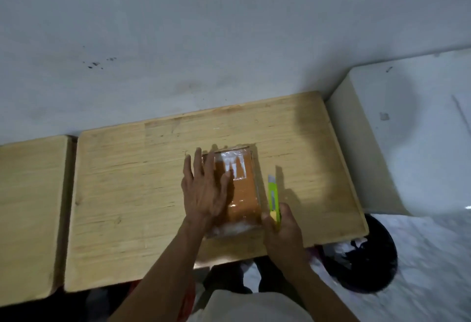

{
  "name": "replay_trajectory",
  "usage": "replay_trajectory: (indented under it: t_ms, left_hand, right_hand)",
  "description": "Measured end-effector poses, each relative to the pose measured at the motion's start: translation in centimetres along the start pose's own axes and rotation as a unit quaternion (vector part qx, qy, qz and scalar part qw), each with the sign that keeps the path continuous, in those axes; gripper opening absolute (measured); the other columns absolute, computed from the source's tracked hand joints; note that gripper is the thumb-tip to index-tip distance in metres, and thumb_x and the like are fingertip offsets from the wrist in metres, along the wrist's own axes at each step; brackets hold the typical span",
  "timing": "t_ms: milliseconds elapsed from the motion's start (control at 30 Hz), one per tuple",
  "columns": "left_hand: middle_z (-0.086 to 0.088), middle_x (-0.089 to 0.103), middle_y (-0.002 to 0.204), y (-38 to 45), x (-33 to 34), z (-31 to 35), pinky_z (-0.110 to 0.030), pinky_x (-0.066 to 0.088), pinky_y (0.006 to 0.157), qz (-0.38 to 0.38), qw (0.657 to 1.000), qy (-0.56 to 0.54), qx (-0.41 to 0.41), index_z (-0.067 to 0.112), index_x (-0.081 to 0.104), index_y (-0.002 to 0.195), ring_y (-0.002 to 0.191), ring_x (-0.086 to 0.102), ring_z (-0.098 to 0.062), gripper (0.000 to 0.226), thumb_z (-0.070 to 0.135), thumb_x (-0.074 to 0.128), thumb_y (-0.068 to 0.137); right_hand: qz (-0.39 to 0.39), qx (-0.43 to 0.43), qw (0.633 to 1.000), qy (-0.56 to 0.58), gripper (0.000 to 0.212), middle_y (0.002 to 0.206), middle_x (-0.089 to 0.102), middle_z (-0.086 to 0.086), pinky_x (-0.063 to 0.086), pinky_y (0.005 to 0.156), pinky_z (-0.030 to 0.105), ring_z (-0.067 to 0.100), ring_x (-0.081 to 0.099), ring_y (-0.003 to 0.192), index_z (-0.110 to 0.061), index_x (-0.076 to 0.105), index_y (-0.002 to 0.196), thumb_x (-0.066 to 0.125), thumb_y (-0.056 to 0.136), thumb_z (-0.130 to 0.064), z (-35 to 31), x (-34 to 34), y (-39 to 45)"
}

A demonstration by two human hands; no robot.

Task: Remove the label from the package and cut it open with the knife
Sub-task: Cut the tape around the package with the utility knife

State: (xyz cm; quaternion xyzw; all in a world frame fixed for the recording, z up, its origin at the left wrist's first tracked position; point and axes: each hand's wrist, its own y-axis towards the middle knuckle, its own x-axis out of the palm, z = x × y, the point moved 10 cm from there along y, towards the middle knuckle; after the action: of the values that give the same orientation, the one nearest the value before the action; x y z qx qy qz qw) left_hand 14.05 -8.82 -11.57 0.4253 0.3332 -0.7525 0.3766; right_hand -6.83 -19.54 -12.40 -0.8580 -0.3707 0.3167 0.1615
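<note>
A brown package [244, 194] wrapped in clear tape lies flat on the wooden table [132, 189]. A whitish patch shows near its far end. My left hand [204, 189] presses flat on the package's left half, fingers straight and spread. My right hand [283, 227] grips the near end of a green utility knife [273, 195]. The knife lies along the package's right edge and points away from me. Its tip reaches about the middle of that edge.
A second wooden table [28, 207] stands at the left with a narrow gap between. A white block [397, 138] sits against the table's right end. A black bin [369, 258] with a bag stands on the floor below it. The wall is close behind.
</note>
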Motion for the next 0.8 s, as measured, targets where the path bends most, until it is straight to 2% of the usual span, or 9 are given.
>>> replay_trajectory:
  t_ms: [133, 267, 367, 500, 633, 700, 800]
  left_hand:
    - [-0.005, 0.019, 0.165, 2.7, 2.3, -0.6, -0.06, 0.022, 0.119, -0.089, 0.989, 0.061, 0.098, 0.032, 0.015, 0.157, 0.155, 0.006, -0.03, 0.076, 0.074, 0.013, 0.094]
    - [-0.009, 0.032, 0.154, 2.5, 1.9, -0.2, -0.055, 0.035, 0.112, -0.103, 0.987, 0.022, 0.124, 0.027, 0.029, 0.154, 0.145, 0.02, -0.038, 0.073, 0.066, 0.031, 0.092]
    - [-0.014, 0.033, 0.15, 1.4, 1.4, -0.1, -0.054, 0.036, 0.109, -0.111, 0.986, 0.007, 0.128, 0.027, 0.033, 0.154, 0.139, 0.021, -0.038, 0.069, 0.058, 0.049, 0.094]
    - [-0.016, 0.034, 0.142, -0.8, 0.2, -1.3, -0.051, 0.042, 0.098, -0.096, 0.991, 0.003, 0.092, 0.028, 0.035, 0.153, 0.128, 0.024, -0.035, 0.079, 0.07, 0.038, 0.086]
    - [-0.015, 0.028, 0.142, -3.4, -0.8, -3.3, -0.047, 0.037, 0.099, -0.067, 0.998, -0.009, 0.008, 0.029, 0.029, 0.154, 0.123, 0.023, -0.034, 0.074, 0.052, 0.062, 0.092]
    - [-0.014, 0.027, 0.142, -4.8, -1.0, -4.6, -0.048, 0.035, 0.101, -0.054, 0.996, -0.043, -0.052, 0.031, 0.028, 0.152, 0.122, 0.023, -0.033, 0.075, 0.048, 0.066, 0.09]
    - [-0.014, 0.027, 0.138, -6.7, -0.7, -6.0, -0.051, 0.039, 0.102, -0.045, 0.985, -0.102, -0.13, 0.033, 0.029, 0.149, 0.12, 0.025, -0.033, 0.074, 0.045, 0.069, 0.089]
  right_hand:
    - [0.099, 0.037, 0.994, -0.003, 0.012, 0.094, 0.054, 0.005, 0.035, 0.059, 0.019, 0.016, 0.053, 0.08, -0.016, 0.054, 0.103, 0.055, 0.095, -0.024, 0.9, 1.3, -2.1]
    - [0.158, 0.055, 0.985, 0.044, 0.013, 0.087, 0.057, 0.005, 0.049, 0.069, 0.037, 0.024, 0.057, 0.082, -0.019, 0.056, 0.095, 0.059, 0.092, -0.031, 1.8, 2.9, -3.2]
    - [0.191, 0.073, 0.976, 0.079, 0.012, 0.092, 0.057, 0.002, 0.048, 0.077, 0.037, 0.021, 0.057, 0.087, -0.019, 0.06, 0.099, 0.063, 0.091, -0.028, 1.6, 3.3, -3.4]
    - [0.23, 0.03, 0.97, 0.079, 0.012, 0.089, 0.06, 0.006, 0.042, 0.071, 0.029, 0.023, 0.057, 0.083, -0.013, 0.064, 0.099, 0.065, 0.091, -0.021, 0.4, 2.1, -3.2]
    - [0.175, 0.005, 0.984, 0.033, 0.012, 0.089, 0.062, 0.002, 0.043, 0.068, 0.029, 0.022, 0.06, 0.084, -0.017, 0.063, 0.1, 0.059, 0.095, -0.027, -1.3, 1.6, -0.7]
    - [0.153, -0.029, 0.988, -0.023, 0.014, 0.094, 0.063, 0.002, 0.045, 0.069, 0.03, 0.021, 0.061, 0.085, -0.019, 0.063, 0.104, 0.059, 0.095, -0.029, -3.2, 1.1, 0.9]
    - [0.102, -0.074, 0.987, -0.104, 0.025, 0.105, 0.064, 0.003, 0.04, 0.072, 0.027, 0.021, 0.059, 0.09, -0.018, 0.062, 0.117, 0.057, 0.095, -0.028, -6.2, 1.6, 3.8]
